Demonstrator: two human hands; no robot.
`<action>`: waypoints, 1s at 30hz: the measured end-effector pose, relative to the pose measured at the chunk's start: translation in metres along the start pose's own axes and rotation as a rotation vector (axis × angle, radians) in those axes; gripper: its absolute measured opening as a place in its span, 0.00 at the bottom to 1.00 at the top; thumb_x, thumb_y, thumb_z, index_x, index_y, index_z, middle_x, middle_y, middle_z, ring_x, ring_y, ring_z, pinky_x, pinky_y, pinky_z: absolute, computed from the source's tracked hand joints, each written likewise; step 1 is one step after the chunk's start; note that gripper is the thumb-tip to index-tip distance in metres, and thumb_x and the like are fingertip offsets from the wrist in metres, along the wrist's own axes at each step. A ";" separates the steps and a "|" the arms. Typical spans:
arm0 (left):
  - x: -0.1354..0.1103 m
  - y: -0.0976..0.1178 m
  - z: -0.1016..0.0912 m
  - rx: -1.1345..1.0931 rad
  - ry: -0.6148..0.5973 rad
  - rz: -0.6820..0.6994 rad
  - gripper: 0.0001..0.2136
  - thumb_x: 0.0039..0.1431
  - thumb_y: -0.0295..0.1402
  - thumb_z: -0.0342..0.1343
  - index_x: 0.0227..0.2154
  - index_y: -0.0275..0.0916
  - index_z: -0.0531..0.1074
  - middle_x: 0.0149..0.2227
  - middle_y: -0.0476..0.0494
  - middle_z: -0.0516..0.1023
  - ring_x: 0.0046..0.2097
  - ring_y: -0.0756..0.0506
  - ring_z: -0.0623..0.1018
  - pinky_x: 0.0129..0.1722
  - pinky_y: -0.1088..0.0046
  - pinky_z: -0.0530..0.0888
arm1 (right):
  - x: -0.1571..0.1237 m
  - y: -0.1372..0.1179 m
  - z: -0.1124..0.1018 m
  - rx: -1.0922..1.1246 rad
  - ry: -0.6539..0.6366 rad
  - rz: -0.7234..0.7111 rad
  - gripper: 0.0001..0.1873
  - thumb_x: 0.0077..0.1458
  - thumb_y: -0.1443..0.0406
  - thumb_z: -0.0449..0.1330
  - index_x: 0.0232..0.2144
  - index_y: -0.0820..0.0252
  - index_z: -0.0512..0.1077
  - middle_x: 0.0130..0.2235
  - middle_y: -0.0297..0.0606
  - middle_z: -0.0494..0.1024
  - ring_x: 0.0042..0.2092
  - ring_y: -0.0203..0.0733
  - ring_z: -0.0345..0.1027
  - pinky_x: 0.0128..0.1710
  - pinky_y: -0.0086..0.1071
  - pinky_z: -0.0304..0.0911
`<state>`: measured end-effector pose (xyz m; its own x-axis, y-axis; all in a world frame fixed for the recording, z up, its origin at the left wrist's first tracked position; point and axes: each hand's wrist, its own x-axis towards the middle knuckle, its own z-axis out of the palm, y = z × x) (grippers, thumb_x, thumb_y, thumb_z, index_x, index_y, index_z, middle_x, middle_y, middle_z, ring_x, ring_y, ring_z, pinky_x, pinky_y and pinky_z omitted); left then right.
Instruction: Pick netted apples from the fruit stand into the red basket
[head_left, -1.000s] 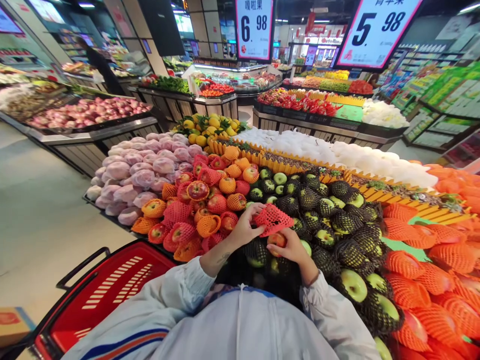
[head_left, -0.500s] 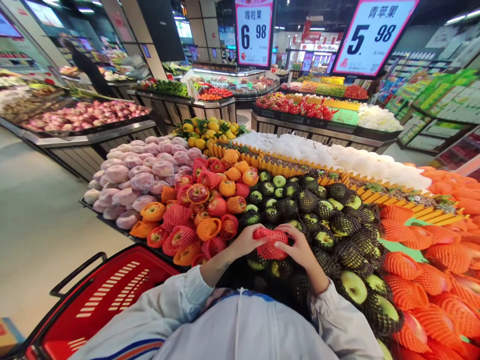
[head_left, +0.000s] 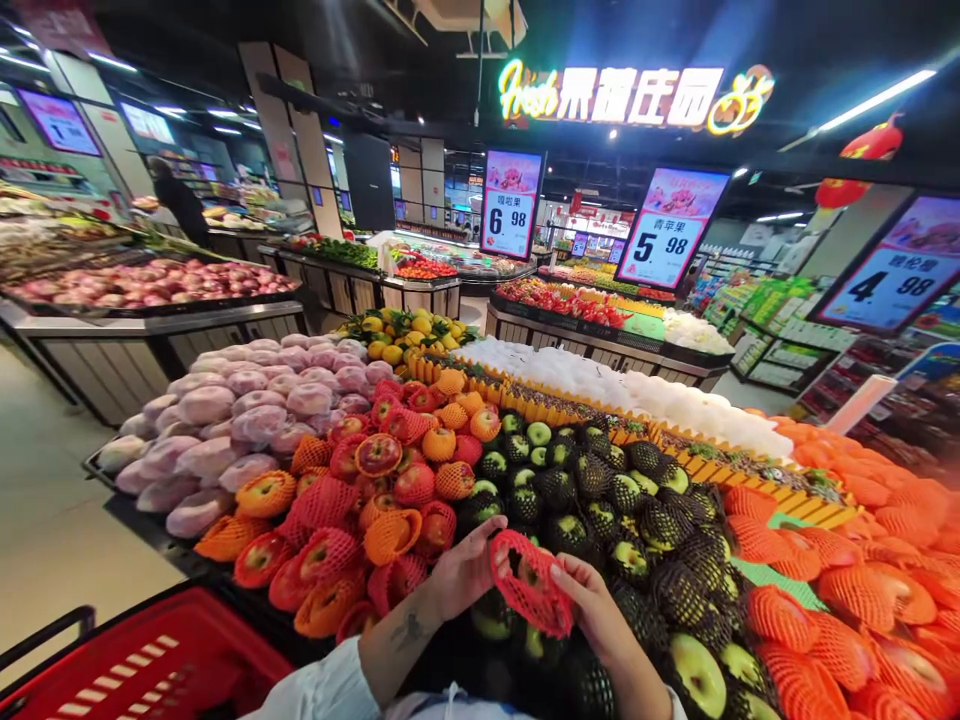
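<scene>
Left hand [head_left: 466,574] and right hand [head_left: 592,605] pinch opposite sides of a red foam net [head_left: 544,607], above black-netted green apples [head_left: 630,560]; red apples [head_left: 379,455] lie to the left

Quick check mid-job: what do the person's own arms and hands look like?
The left hand and right hand wear no gloves. A dark, tattoo-like marking shows on the left forearm. The left sleeve is pale bluish-white; only a pale edge of the right sleeve shows. No cables are visible.

Red basket [head_left: 214,640] cut off by bottom edge; inside of red net [head_left: 546,608] unclear.
</scene>
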<state>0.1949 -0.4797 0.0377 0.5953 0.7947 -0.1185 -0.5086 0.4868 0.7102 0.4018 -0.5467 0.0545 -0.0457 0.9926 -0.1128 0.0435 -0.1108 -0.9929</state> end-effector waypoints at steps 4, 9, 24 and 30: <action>0.016 -0.006 -0.013 0.328 0.066 -0.046 0.12 0.49 0.40 0.65 0.35 0.39 0.78 0.29 0.50 0.76 0.29 0.49 0.73 0.35 0.71 0.71 | 0.002 0.018 -0.009 -0.273 0.123 0.040 0.39 0.45 0.26 0.54 0.23 0.55 0.69 0.22 0.32 0.68 0.24 0.39 0.60 0.26 0.33 0.59; 0.037 -0.029 -0.023 0.849 0.216 0.115 0.10 0.55 0.30 0.57 0.34 0.36 0.83 0.40 0.41 0.86 0.47 0.40 0.81 0.54 0.63 0.73 | 0.013 0.033 -0.018 -0.520 0.333 -0.009 0.39 0.51 0.27 0.45 0.25 0.53 0.67 0.28 0.38 0.75 0.33 0.49 0.70 0.36 0.38 0.64; 0.043 -0.041 -0.003 1.275 0.180 0.124 0.17 0.58 0.22 0.48 0.42 0.39 0.81 0.44 0.40 0.85 0.48 0.42 0.82 0.50 0.67 0.74 | 0.022 0.007 -0.001 -1.127 0.155 0.159 0.29 0.44 0.41 0.70 0.35 0.59 0.79 0.40 0.53 0.85 0.44 0.65 0.79 0.38 0.41 0.65; 0.024 -0.045 0.000 1.364 0.115 0.183 0.21 0.64 0.28 0.47 0.56 0.40 0.78 0.51 0.36 0.81 0.53 0.38 0.79 0.56 0.62 0.73 | 0.032 0.011 -0.013 -0.992 0.139 0.137 0.25 0.37 0.42 0.73 0.21 0.55 0.75 0.25 0.40 0.82 0.32 0.54 0.79 0.31 0.36 0.65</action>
<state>0.2323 -0.4826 0.0033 0.4983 0.8661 0.0406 0.4727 -0.3106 0.8246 0.4143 -0.5155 0.0404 0.1362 0.9785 -0.1551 0.8528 -0.1955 -0.4844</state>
